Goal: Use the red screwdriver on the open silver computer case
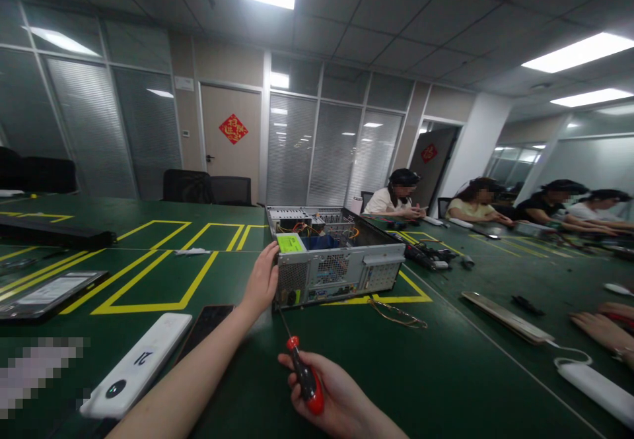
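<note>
An open grey computer case (341, 264) lies on the green table (396, 373), its rear panel facing me and cables showing inside. My left hand (261, 282) rests against the case's near left corner, fingers curled on the edge. My right hand (331, 396) is closed round a red and black screwdriver (303, 371). Its thin shaft points up and away toward the bottom of the rear panel.
A white device (136, 366) and a dark phone (205, 325) lie at my left. A loose wire (396, 313) sits by the case. Several people sit at the right. Another person's hand (601, 330) rests near a white power strip (597, 386). Yellow tape marks the table.
</note>
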A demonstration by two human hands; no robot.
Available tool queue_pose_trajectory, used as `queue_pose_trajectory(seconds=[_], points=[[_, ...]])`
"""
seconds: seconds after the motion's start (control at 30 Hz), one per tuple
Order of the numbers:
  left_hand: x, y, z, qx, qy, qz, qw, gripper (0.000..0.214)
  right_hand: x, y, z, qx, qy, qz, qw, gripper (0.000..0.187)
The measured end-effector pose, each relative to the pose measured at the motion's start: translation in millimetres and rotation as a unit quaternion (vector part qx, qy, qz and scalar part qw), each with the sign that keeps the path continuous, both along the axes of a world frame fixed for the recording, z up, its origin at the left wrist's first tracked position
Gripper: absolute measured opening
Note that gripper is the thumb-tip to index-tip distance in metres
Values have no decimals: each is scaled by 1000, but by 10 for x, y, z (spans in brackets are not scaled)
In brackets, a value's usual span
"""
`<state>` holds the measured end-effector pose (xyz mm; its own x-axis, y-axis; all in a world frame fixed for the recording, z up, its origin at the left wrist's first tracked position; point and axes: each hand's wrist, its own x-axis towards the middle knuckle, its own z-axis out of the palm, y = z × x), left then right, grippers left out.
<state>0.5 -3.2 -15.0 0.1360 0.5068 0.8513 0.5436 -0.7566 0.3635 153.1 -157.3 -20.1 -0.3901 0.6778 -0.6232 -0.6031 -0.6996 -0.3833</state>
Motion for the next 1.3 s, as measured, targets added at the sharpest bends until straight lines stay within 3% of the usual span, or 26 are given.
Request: queue_pose_trajectory(seconds=[0.43, 0.73, 0.9, 1.13, 1.3], points=[[-3, -2, 1, 5, 2, -2, 1000, 43, 17, -4, 66, -14, 75, -2, 997, 33], [-1, -1, 0, 4, 4, 5, 1000, 43, 26, 12, 16, -1, 41, -4, 999, 32], [0, 1, 1, 3, 6, 5, 1000, 43, -11, -8, 13, 29, -23, -34, 999, 26], [-2, -7, 6, 2, 7, 6, 1000, 43, -43, -40, 0, 77, -123, -54, 988, 3], [-3, -4, 3, 7, 7, 3, 1000, 42, -54, 6, -144, 194, -250, -18, 948, 19]])
